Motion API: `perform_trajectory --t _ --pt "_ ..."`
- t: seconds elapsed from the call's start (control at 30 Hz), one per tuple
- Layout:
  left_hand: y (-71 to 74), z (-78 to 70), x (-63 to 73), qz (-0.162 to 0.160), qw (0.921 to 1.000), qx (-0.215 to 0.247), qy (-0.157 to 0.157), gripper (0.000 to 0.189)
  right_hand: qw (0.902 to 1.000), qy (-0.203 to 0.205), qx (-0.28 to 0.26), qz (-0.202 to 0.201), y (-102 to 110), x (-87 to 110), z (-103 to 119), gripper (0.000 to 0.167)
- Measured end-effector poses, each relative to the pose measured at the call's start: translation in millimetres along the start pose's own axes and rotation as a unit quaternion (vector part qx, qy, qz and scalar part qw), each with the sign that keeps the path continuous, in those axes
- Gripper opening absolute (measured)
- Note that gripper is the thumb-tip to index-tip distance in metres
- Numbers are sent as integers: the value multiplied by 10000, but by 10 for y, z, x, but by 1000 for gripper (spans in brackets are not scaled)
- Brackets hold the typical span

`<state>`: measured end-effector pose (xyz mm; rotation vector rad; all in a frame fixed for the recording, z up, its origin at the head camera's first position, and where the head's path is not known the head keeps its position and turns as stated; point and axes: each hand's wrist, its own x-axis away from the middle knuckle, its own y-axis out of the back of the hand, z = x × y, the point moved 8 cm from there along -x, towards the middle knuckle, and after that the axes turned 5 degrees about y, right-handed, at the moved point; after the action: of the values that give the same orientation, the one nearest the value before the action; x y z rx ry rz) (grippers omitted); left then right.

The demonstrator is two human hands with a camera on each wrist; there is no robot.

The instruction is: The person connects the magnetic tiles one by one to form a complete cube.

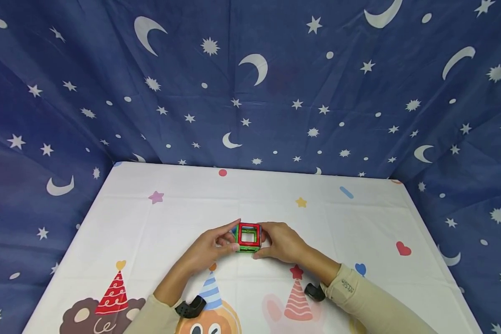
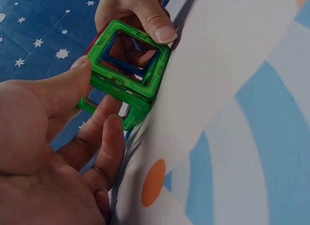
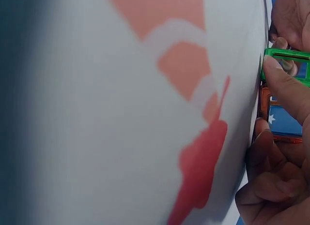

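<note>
A small cube of magnetic building tiles (image 1: 248, 244) sits between both hands near the middle of the table. Its open-framed top tile is red and the side toward me green. My left hand (image 1: 208, 248) pinches the cube's left side, thumb at the near corner. In the left wrist view, green tile frames (image 2: 121, 82) and a blue tile inside show between the fingers. From the right, my right hand (image 1: 285, 242) grips the cube with thumb and fingers. The right wrist view catches a green tile (image 3: 265, 76) under the thumb and an orange tile (image 3: 264, 101) beside it.
A white tablecloth (image 1: 183, 222) printed with party-hatted animals, stars and hearts covers the table. Behind and at both sides hangs a dark blue curtain (image 1: 275, 120) with moons and stars. Each wrist carries a black band, such as the left one (image 1: 190, 307).
</note>
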<state>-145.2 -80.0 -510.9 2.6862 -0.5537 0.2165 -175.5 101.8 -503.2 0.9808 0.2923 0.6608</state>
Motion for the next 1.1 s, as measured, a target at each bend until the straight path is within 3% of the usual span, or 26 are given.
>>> perform_trajectory --t 0.27,0.5,1.1 --pt "-17 5 -12 -263 9993 -246 130 64 9998 -99 48 -175 68 15 -17 49" --pt "-26 -2 -17 -531 9978 -311 245 62 9999 -107 67 -93 97 -37 -88 49" --pt "-32 13 -16 -801 9940 -600 441 58 9999 -88 -98 -85 101 -54 -114 51"
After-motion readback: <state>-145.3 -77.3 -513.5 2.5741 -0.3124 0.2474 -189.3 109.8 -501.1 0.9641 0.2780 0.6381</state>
